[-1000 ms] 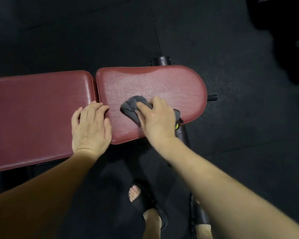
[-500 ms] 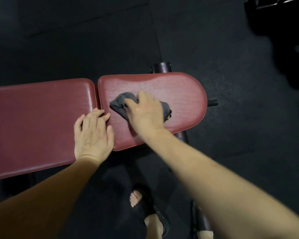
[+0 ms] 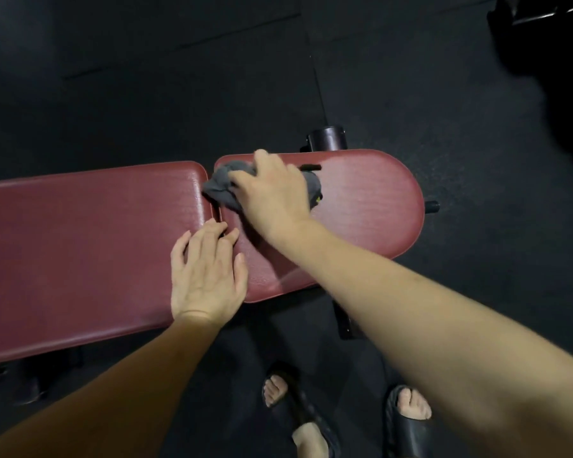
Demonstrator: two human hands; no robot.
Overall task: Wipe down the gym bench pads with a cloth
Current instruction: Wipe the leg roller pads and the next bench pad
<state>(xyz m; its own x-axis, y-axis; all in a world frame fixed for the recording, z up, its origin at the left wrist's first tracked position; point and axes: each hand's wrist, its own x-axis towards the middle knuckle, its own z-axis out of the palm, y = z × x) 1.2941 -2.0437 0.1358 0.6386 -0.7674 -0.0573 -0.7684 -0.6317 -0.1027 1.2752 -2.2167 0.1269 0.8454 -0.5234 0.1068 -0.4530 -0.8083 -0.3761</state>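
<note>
Two dark red bench pads lie side by side: a long pad (image 3: 80,242) on the left and a shorter rounded seat pad (image 3: 371,206) on the right. My right hand (image 3: 272,196) presses a crumpled grey cloth (image 3: 220,183) onto the seat pad's far left corner, at the gap between the pads. Part of the cloth is hidden under the hand. My left hand (image 3: 205,272) lies flat on the near right end of the long pad, fingers spread, its fingertips reaching the gap.
The bench's black frame shows as a round post (image 3: 326,137) behind the seat pad, a peg (image 3: 431,205) at its right end and a leg (image 3: 344,320) below. My sandalled feet (image 3: 298,411) stand on black rubber flooring. Dark equipment (image 3: 543,44) sits at the top right.
My right hand has slid the cloth across the seat pad, away from me and to the left, from its near middle to its far left corner. My left hand has stayed in place.
</note>
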